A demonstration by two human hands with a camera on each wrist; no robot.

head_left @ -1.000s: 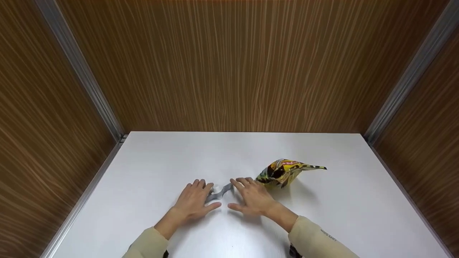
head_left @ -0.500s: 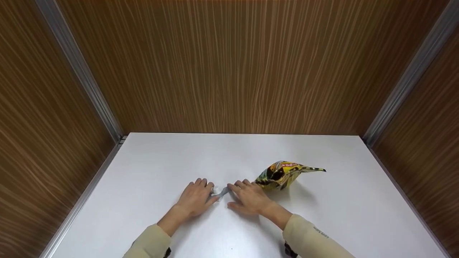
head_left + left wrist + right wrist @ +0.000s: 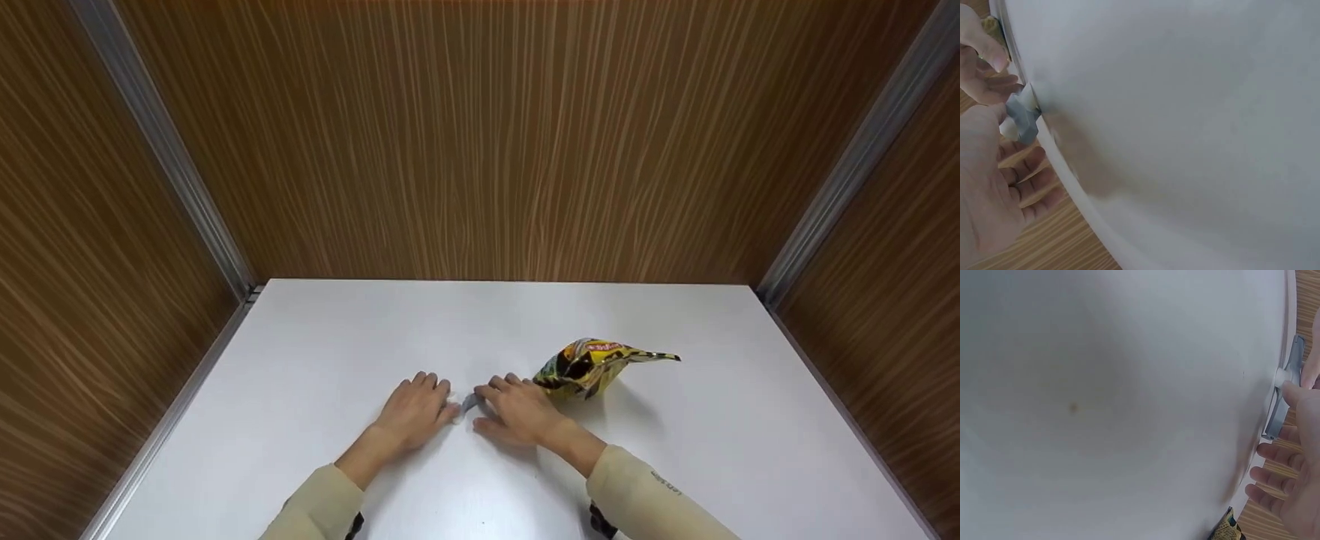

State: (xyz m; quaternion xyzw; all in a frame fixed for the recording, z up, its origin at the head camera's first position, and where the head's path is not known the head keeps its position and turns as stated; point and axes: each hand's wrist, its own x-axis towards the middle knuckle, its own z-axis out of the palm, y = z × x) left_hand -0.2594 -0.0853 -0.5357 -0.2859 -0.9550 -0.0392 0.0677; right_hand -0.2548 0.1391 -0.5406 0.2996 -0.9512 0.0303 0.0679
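Note:
A slim grey bag clip (image 3: pixel 470 403) with a white round part (image 3: pixel 1282 377) midway along it lies between both hands. In the head view the hands cover most of it. My left hand (image 3: pixel 412 409) pinches it, thumb against its near side and fingers behind. Close by on the right, my right hand (image 3: pixel 520 411) has its fingertips at the clip's end; its thumb stands apart in the left wrist view. Just beyond the right fingers sits a crumpled yellow and black snack bag (image 3: pixel 589 367), its narrow end pointing right.
The white table (image 3: pixel 360 322) is bounded by a wood-grain back panel (image 3: pixel 480 142) and side panels with grey metal corner posts (image 3: pixel 180 157). A corner of the snack bag (image 3: pixel 1227 527) shows at the right wrist view's bottom edge.
My left thumb has closed in onto the clip and now covers more of it. The right hand has shifted slightly left, with its thumb nearer the clip. The snack bag stays put.

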